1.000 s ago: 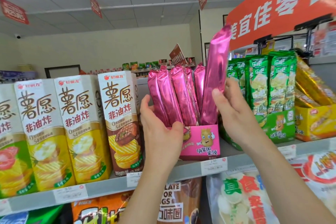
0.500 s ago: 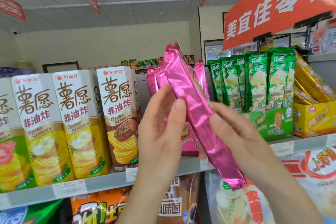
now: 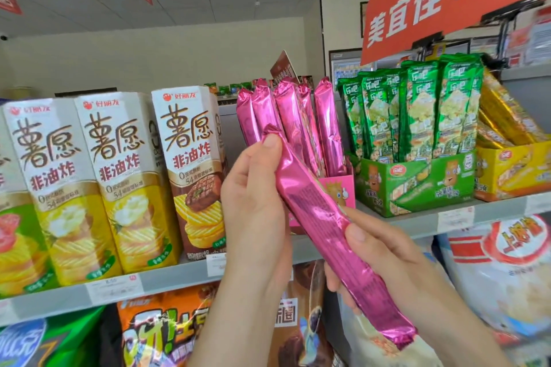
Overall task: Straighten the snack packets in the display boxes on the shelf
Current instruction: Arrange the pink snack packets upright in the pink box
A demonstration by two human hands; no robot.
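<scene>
A long shiny pink snack packet lies diagonally across both my hands, in front of the shelf. My left hand grips its upper end with the thumb on top. My right hand holds its lower half, and the bottom seal sticks out past my wrist. Behind it, the pink display box stands on the shelf with several pink packets upright and leaning slightly left. To the right, a green display box holds upright green packets.
Tall white-and-yellow chip cartons fill the shelf on the left. A yellow display box with tilted gold packets sits at the far right. The grey shelf edge carries price tags. Large snack bags hang below. A red sign hangs overhead.
The pink packet came out of the box, went from upright to a diagonal tilt and came lower toward me. My left hand left the box and took its upper end.
</scene>
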